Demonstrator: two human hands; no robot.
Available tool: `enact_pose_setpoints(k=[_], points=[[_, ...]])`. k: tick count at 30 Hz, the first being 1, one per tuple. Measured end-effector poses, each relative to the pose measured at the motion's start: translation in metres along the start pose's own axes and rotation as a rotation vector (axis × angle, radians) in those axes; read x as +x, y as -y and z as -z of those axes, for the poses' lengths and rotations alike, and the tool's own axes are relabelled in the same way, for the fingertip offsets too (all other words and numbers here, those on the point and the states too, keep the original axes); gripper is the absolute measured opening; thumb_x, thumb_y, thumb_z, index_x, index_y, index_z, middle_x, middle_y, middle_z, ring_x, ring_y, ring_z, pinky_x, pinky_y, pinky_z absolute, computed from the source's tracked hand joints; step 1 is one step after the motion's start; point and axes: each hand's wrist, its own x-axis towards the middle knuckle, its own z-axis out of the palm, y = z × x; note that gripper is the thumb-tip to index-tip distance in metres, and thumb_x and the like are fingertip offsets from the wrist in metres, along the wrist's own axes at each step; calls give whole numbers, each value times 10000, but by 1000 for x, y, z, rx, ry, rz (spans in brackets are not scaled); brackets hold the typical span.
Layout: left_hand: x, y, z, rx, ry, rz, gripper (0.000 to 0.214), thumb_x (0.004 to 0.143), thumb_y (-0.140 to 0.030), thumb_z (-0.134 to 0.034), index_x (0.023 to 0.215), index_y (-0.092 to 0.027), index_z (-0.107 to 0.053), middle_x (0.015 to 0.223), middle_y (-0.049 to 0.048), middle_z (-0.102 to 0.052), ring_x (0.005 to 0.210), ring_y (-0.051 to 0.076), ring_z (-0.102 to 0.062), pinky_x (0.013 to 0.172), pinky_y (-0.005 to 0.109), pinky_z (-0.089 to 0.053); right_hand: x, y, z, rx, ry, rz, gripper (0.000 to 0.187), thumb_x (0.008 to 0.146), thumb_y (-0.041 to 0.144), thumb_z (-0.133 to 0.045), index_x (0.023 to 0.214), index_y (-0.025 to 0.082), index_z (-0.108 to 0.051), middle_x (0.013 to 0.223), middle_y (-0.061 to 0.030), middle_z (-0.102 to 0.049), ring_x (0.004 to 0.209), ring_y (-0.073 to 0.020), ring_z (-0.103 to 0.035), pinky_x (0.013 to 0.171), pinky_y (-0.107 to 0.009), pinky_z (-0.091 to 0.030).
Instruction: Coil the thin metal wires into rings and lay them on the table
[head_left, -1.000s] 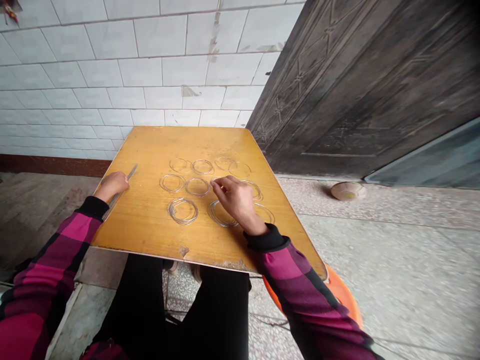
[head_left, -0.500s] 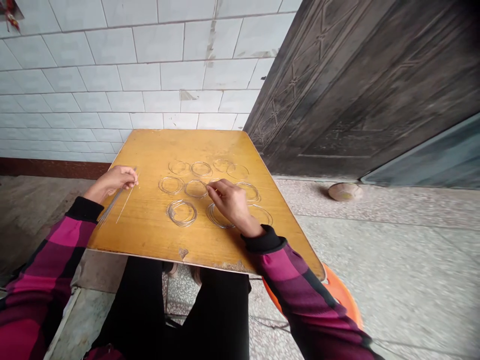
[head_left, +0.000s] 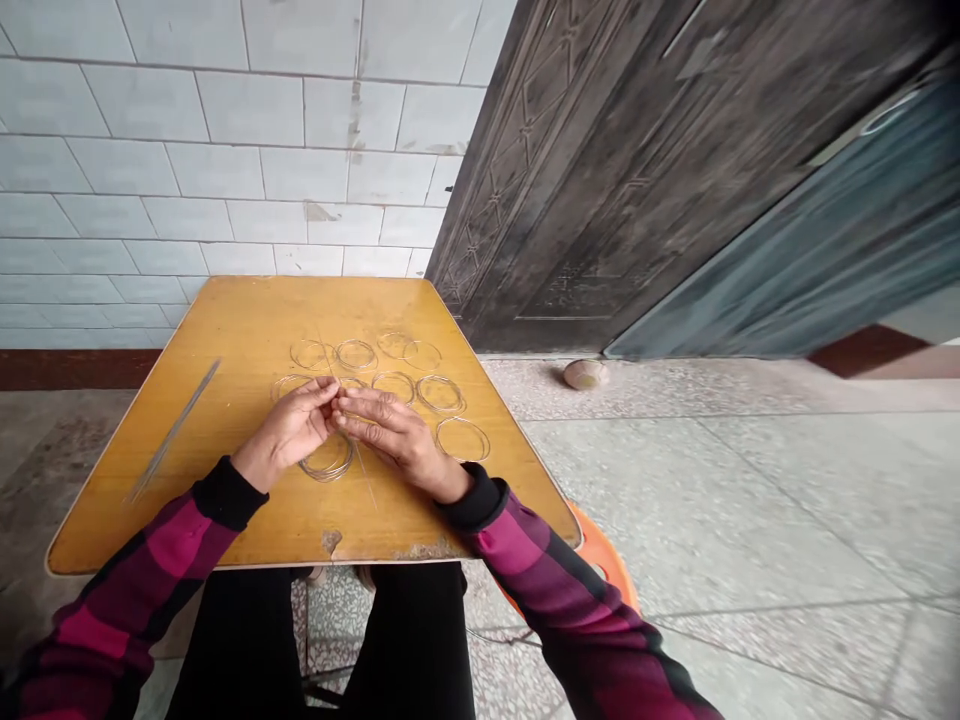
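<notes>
Over the middle of the table, my left hand (head_left: pixel 295 422) and my right hand (head_left: pixel 401 440) meet at their fingertips. Between them is a thin straight wire (head_left: pixel 365 475), slanting down toward the near side. My left thumb and fingers pinch it. The fingers of my right hand are pressed together on the same wire, with the thumb mostly hidden. Several wire rings (head_left: pixel 355 355) lie around and beneath both hands, partly covered by them. A loosely coiled wire ring (head_left: pixel 326 463) sits just under my fingers. To the left lies a bundle of straight wires (head_left: pixel 176 425).
The wooden table (head_left: pixel 247 320) has a chipped near edge and stands by a white tiled wall (head_left: pixel 225 170). A dark carved door (head_left: pixel 600 200) is at the right. An orange stool (head_left: pixel 600 545) shows beneath the right corner. A roundish object (head_left: pixel 586 375) rests on the floor.
My left hand has come from the wire bundle at the left to the middle, bringing one wire. My right hand has met it there. The view has shifted to the right.
</notes>
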Motion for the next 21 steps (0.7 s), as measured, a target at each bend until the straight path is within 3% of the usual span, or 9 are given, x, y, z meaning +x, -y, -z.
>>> enact_pose_setpoints(k=[6,11,16,21], points=[[-6,-3,0,-61,3,50,143,892,-142,-635,749,-134,-623,710,10,-669,575,109,-631,531,221,-525,7,11,3,221,26,-7,358,945,178,-623,1294,258,-635,1201,-71,-738,1285,-216,-605,1045,-475,-535],[-15,-11,-5,-211,-14,-6,358,1014,-199,-432,738,-140,-652,680,16,-673,624,106,-660,649,236,-573,8,15,3,741,-143,-313,227,943,395,-628,1122,297,-728,1162,-52,-756,1119,-201,-705,1014,-462,-550],[-21,-10,-8,-267,-14,-9,468,1030,-337,-412,678,-171,-671,653,10,-686,604,107,-665,659,252,-587,8,10,-1,1100,-355,-742,445,744,699,-693,768,255,-689,819,-13,-765,862,-186,-750,850,-402,-613],[-26,-9,-10,-211,24,-1,564,970,-537,-458,576,-183,-651,540,2,-615,536,111,-625,591,257,-577,8,9,1,1257,-384,-802,534,767,766,-603,679,244,-536,625,45,-594,731,-146,-705,725,-330,-618]])
